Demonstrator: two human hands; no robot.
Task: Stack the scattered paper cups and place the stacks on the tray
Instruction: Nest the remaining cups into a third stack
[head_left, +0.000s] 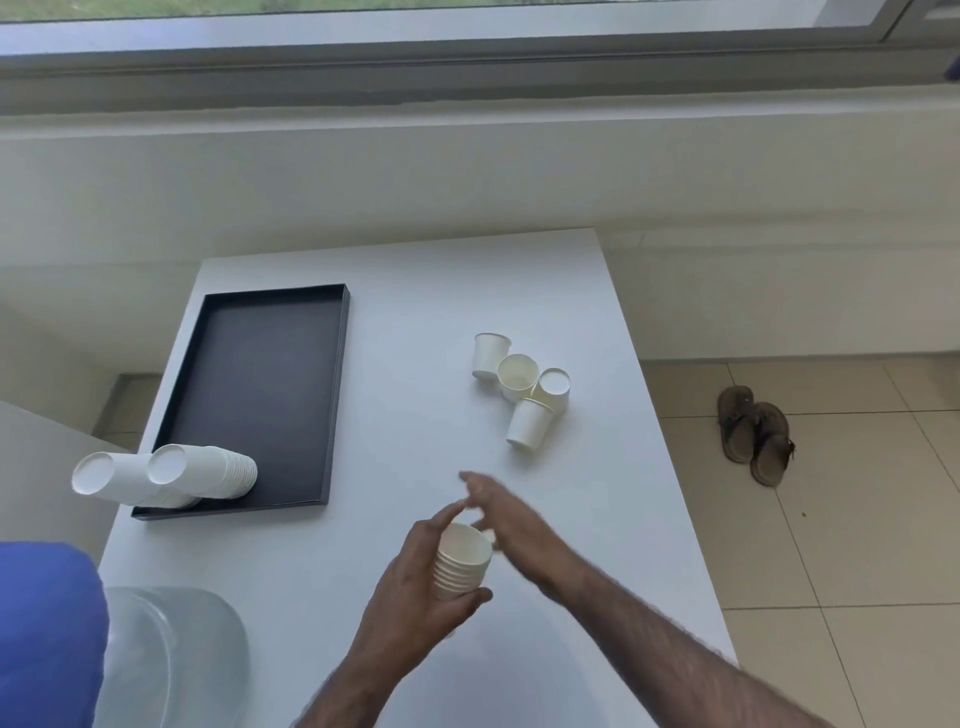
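Fingers (441, 517) of the left hand (410, 582) curl round a short stack of nested paper cups (462, 564) above the bench (415, 322). The blurred right hand (511, 525) reaches just beside it, its fingers straight and holding nothing. Four loose cups (522, 387) lie beyond the fingers, and well to their left two stacks (171, 475) lie on their sides at the near corner of the black tray (260, 374).

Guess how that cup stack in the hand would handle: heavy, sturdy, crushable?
Probably light: the left hand alone holds the cup stack. Likely stiffer than a single cup, since several nested rims show. The thin paper could dent if squeezed hard.
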